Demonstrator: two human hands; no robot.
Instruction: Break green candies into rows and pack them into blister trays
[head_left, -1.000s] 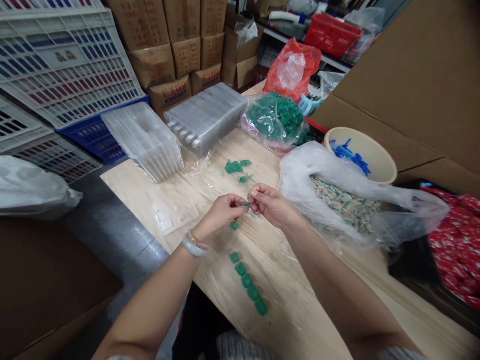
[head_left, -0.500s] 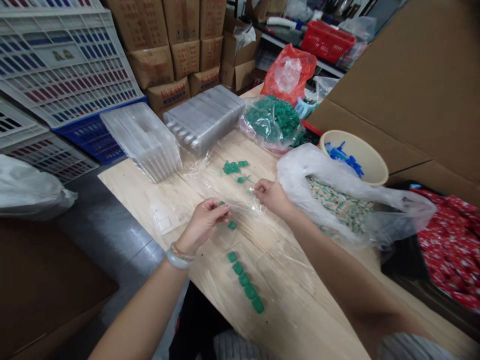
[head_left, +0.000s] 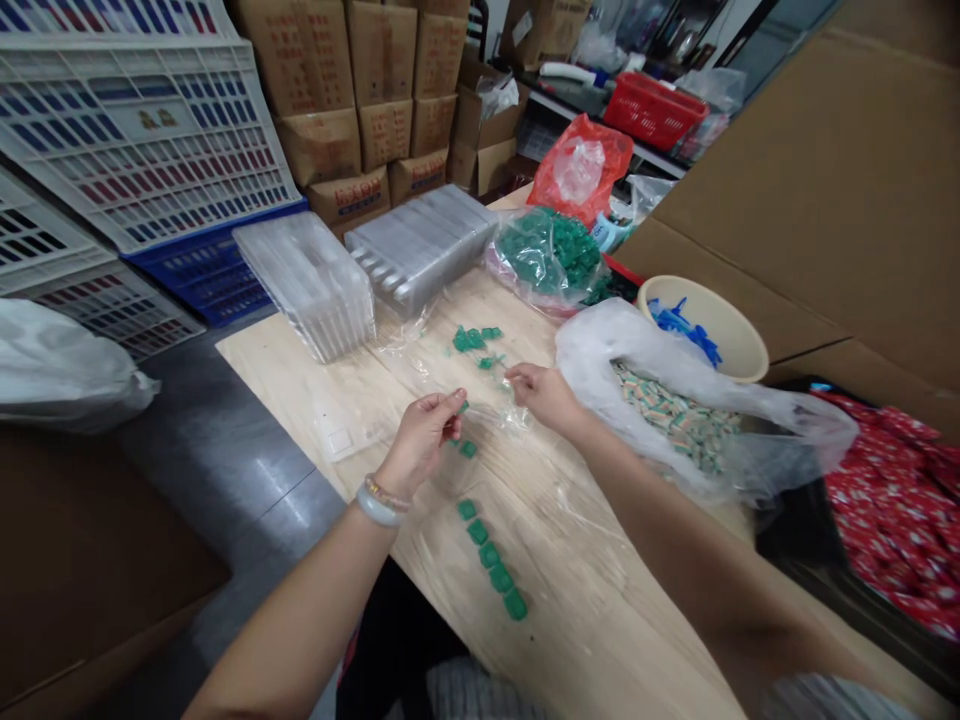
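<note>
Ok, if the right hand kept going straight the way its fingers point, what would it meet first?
Probably the small green piece on the table just ahead of the right hand, though the hand's height is unclear and it might pass above.

Wearing a smooth, pale bangle (head_left: 379, 508) on the left wrist (head_left: 397, 478) — with a thinner, gold-toned bracelet (head_left: 386, 494) just beside. Dressed in a grey striped top (head_left: 480, 690), with a striped sleeve (head_left: 825, 698) near right — plus black lower clothing (head_left: 397, 635), pinkish-red at the left edge.
</note>
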